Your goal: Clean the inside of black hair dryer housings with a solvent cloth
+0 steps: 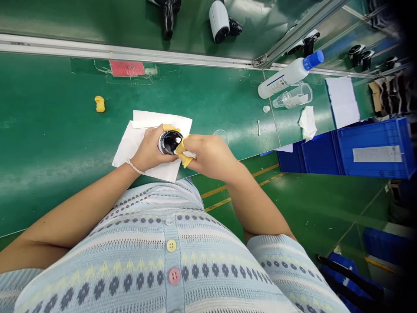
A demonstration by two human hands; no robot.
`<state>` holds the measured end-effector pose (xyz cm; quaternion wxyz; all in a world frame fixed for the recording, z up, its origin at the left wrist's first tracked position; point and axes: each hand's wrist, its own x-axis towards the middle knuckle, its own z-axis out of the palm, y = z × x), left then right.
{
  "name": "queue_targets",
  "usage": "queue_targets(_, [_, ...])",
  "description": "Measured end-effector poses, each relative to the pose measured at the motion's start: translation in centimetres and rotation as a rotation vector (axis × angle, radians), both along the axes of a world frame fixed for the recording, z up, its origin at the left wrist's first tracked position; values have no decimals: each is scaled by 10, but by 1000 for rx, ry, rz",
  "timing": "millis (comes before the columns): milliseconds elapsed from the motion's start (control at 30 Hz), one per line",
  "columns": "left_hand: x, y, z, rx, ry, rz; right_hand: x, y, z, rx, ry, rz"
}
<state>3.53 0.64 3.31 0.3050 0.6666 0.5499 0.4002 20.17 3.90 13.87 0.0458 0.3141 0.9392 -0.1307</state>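
My left hand (150, 150) is wrapped round a small round part with a glossy black lens face (170, 141), held above white sheets of paper (143, 130) on the green bench. A yellow finger cot covers one fingertip. My right hand (208, 156), also with yellow finger cots, pinches a small white wipe (189, 154) against the lens rim.
A loose yellow finger cot (100, 104) lies to the left. At the back right are a white bottle with a blue cap (288, 74), a clear cup (293, 96), a crumpled tissue (308, 122) and white paper (342, 101). Blue bins (352, 152) stand right. Black and grey parts (220, 19) sit beyond the metal rail.
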Motion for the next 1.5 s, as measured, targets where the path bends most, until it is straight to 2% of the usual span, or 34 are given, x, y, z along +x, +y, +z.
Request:
queue_targets(133, [0, 0, 2, -10, 1, 2, -1, 10, 4, -45, -7, 50])
queue_targets(300, [-1, 0, 2, -27, 6, -10, -2, 9, -5, -140, 188, 69])
queue_targets(400, [-1, 1, 1, -32, 31, -6, -3, 9, -13, -222, 385, -23])
queue_targets(467, [0, 1, 1, -29, 28, 6, -7, 8, -19, -167, 432, -147])
queue_targets(533, [0, 1, 2, -33, 20, 13, -14, 6, -24, -78, 384, -239])
queue_targets(600, [0, 1, 3, -44, 15, 8, -21, 3, -28, -23, 303, -272])
queue_targets(767, [0, 1, 4, -63, 11, 11, -26, -2, -31, 27, 225, -281])
queue_targets(933, [-1, 0, 0, -4, -6, 11, -30, -7, -28, 62, 163, -266])
queue_targets(1033, [-3, 0, -3, -11, -22, 7, -33, -8, -20, 30, 122, -238])
queue_targets(1200, [-4, 1, -4, -22, -52, -10, -28, 1, -15, -135, 164, -143])
queue_targets(1267, [-3, 2, -4, -31, -118, -20, -22, 3, -20, -171, 265, -108])
queue_targets(1333, [-5, 1, -4, -52, -227, -22, -11, 0, -25, -153, 479, -94])
queue_targets(1433, [-20, 1, -3, -123, -399, 41, 11, -17, -31, 76, 844, -164])
queue_targets(1500, [-43, 5, 2, -165, -500, 93, 28, -32, -38, 270, 947, -221])
